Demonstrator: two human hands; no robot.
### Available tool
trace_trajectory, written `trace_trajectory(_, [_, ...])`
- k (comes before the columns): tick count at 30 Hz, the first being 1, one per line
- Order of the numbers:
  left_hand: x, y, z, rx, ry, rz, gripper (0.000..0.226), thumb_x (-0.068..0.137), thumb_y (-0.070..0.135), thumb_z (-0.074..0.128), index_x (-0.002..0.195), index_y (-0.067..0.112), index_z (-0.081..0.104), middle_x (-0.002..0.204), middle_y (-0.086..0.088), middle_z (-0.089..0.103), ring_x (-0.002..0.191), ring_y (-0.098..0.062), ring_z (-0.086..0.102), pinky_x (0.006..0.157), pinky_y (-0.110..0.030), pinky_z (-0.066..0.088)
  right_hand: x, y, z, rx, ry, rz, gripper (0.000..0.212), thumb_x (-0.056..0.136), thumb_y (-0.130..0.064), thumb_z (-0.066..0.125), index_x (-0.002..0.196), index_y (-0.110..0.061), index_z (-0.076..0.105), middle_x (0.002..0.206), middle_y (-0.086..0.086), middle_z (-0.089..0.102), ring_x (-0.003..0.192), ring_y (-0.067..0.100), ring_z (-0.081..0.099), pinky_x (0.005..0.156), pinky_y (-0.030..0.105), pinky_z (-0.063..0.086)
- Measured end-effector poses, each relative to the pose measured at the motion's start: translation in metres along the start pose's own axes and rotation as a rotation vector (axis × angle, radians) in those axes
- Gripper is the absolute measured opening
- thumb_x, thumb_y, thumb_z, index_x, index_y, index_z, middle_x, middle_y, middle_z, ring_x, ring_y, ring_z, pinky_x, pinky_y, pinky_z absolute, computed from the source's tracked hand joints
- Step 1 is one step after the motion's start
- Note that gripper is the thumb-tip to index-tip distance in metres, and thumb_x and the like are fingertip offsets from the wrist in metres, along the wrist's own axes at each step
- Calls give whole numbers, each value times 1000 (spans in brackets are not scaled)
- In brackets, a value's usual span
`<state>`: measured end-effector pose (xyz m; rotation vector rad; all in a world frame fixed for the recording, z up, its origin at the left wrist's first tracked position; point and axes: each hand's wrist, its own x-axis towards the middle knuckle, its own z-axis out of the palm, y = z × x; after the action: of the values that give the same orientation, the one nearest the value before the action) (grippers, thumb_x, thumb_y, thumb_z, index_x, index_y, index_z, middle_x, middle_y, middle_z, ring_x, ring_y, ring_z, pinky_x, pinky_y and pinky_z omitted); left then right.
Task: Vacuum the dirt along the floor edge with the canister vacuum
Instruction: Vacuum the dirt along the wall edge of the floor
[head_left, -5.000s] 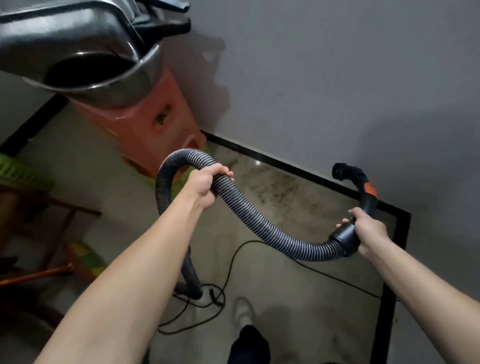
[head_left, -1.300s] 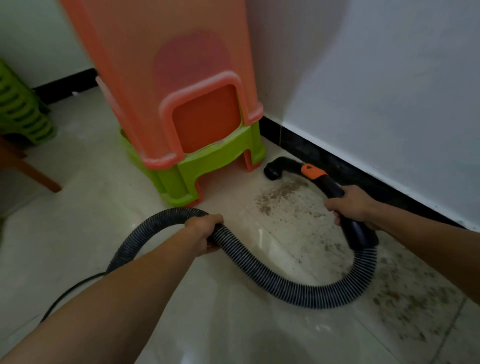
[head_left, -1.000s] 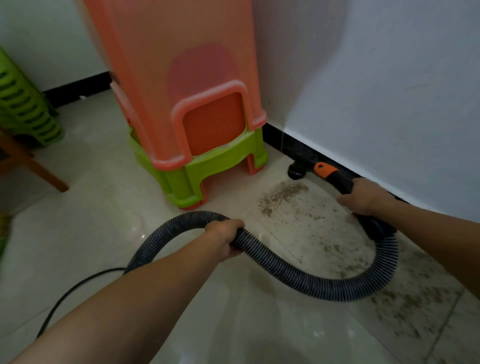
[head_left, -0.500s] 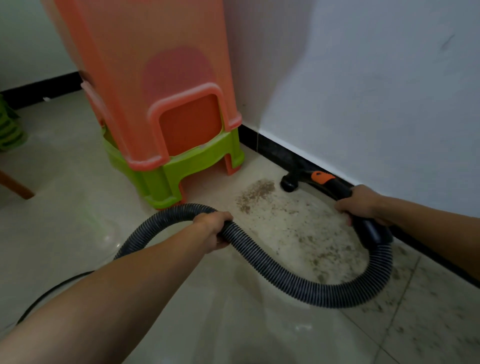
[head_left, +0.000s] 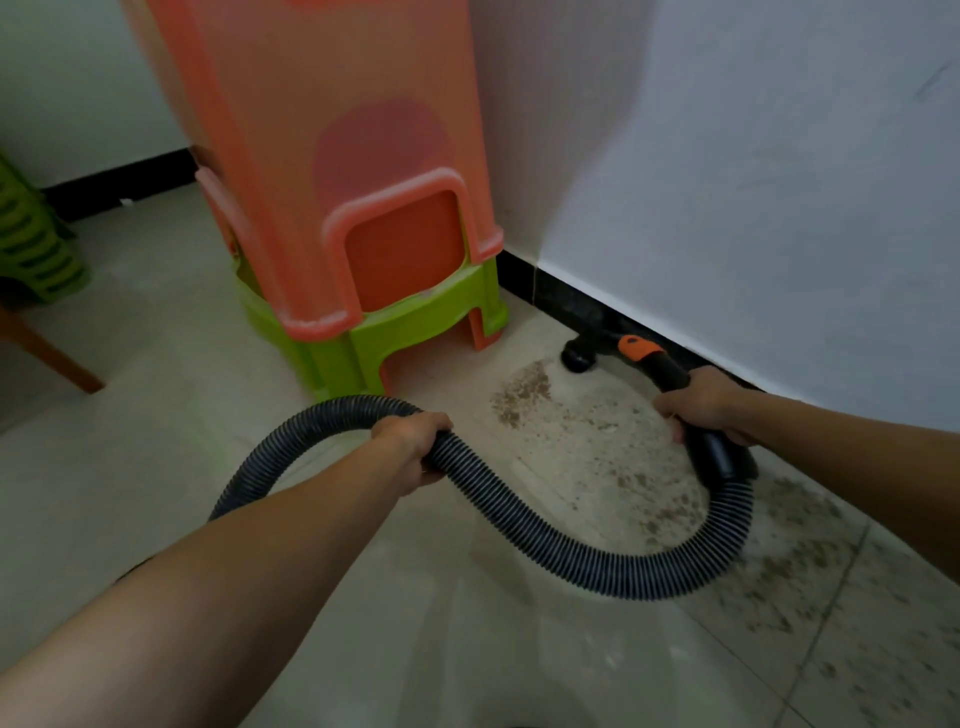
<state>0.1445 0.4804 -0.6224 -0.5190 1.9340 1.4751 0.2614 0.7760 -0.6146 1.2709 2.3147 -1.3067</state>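
A ribbed black vacuum hose (head_left: 545, 540) loops across the pale tiled floor. My left hand (head_left: 415, 441) grips the hose near its upper bend. My right hand (head_left: 701, 405) grips the black curved handle (head_left: 670, 371), which has an orange slider. The round nozzle end (head_left: 575, 358) rests on the floor beside the black skirting (head_left: 587, 309). Brown dirt (head_left: 524, 389) lies scattered on the tiles just left of the nozzle and further right along the wall (head_left: 810, 566). The canister is out of view.
A stack of orange and green plastic stools (head_left: 363, 234) stands in the corner, close to the nozzle's left. More green stools (head_left: 36, 249) and a wooden leg (head_left: 47, 353) are at the far left. A white wall (head_left: 753, 182) runs along the right.
Since five seconds ago the hose came down from mid-air to the floor. Over the last second the nozzle slid from the open tile to the skirting and stayed there; both grips are unchanged.
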Motion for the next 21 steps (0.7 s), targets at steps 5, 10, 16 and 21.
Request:
trace_trajectory(5, [4, -3, 0, 10, 4, -10, 37, 88, 8, 67, 117, 3, 45, 90, -16, 60, 68, -25, 60, 44, -35, 46, 10, -7, 10, -53, 40, -27, 31, 85, -9, 67, 110, 0, 51, 84, 21, 65, 43, 23, 59, 46, 27, 51])
trace_trajectory(10, [11, -8, -3, -1, 6, -31, 36, 87, 8, 67, 113, 4, 43, 87, -15, 59, 69, -25, 60, 53, -37, 49, 15, -15, 17, -81, -57, -48, 29, 87, -8, 66, 110, -1, 50, 76, 18, 62, 41, 20, 59, 42, 25, 49])
trace_trajectory(16, [17, -16, -5, 9, -16, -53, 38, 85, 9, 69, 115, 3, 47, 91, -16, 61, 74, -27, 63, 52, -39, 50, 17, -16, 25, -123, -145, -87, 30, 86, -10, 67, 111, -3, 54, 79, 16, 65, 49, 22, 63, 49, 29, 54])
trace_trajectory(21, [11, -21, 1, 25, -54, -66, 33, 88, 9, 67, 114, 4, 48, 85, -14, 60, 69, -25, 61, 53, -37, 49, 13, -14, 10, -215, 0, -117, 25, 85, -13, 67, 103, -3, 54, 74, 14, 68, 45, 20, 63, 47, 27, 51])
